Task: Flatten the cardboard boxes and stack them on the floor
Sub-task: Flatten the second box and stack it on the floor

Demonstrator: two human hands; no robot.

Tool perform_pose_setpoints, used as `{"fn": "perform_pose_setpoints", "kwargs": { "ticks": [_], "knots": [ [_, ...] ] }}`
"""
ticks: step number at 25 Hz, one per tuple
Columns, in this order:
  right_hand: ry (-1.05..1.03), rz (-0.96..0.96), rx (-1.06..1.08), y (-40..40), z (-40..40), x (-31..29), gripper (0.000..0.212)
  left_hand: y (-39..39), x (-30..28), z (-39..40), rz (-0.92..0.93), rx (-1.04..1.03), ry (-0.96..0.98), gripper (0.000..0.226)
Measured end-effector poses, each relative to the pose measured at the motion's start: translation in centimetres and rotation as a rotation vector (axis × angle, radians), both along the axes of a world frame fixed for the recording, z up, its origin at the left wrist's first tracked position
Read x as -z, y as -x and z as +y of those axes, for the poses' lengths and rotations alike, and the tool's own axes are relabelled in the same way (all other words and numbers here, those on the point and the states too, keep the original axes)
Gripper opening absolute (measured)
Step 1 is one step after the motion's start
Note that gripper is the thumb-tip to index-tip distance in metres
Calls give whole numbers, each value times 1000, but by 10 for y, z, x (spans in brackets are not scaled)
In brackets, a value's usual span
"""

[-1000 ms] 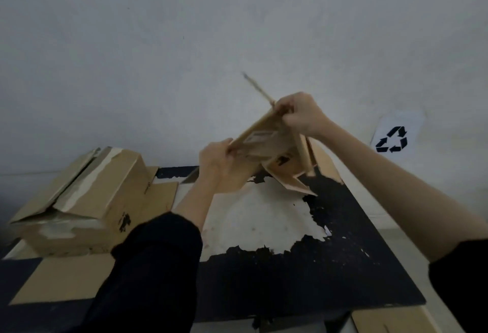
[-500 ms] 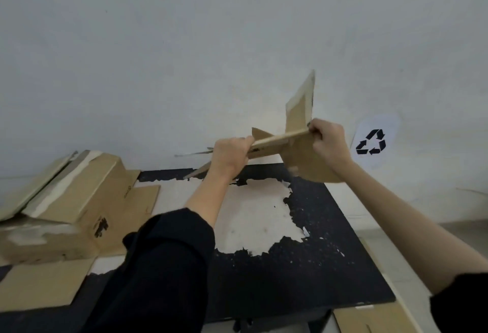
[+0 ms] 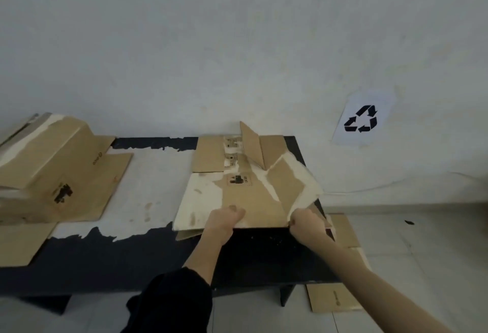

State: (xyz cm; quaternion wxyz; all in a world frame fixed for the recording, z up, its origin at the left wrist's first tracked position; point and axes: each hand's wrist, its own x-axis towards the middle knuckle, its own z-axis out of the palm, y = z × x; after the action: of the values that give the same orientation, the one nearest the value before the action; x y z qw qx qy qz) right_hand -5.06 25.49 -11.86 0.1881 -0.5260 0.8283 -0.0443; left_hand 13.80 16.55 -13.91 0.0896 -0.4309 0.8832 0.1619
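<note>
The flattened box [image 3: 245, 182] lay on the table's [image 3: 264, 253] right end, its corner overhanging the right edge, one flap upright. Torn white patches marked the brown cardboard. The left hand [image 3: 224, 220] and right hand [image 3: 306, 223] each gripped its near edge. Another box [image 3: 45, 163] sat at the table's left end.

Torn brown cardboard box [image 3: 245, 187] was up in the air between both hands, now lies mostly flat on the worn black table [image 3: 148, 258], one flap upright. Left hand [image 3: 224, 220] and right hand [image 3: 306, 223] dropped, now gripping its near edge.
</note>
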Motion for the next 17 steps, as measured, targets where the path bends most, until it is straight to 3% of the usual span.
{"fn": "perform_pose_setpoints", "kwargs": {
  "ticks": [3,5,10,14,17],
  "knots": [
    [-155,-223,-3,-11,11,30,24,1,44,32,-137,-57,-201,50],
    [-158,-269,-128,-20,15,53,30,4,66,53,-128,-114,-318,60],
    [-194,-149,-455,-15,1,98,54,16,81,35,-93,-203,-372,60],
    [-201,-110,-429,-3,-51,116,58,30,79,-18,-66,-246,-448,57],
    [-225,-95,-364,2,-101,118,61,51,85,-60,11,-331,-350,55]
  ]
}}
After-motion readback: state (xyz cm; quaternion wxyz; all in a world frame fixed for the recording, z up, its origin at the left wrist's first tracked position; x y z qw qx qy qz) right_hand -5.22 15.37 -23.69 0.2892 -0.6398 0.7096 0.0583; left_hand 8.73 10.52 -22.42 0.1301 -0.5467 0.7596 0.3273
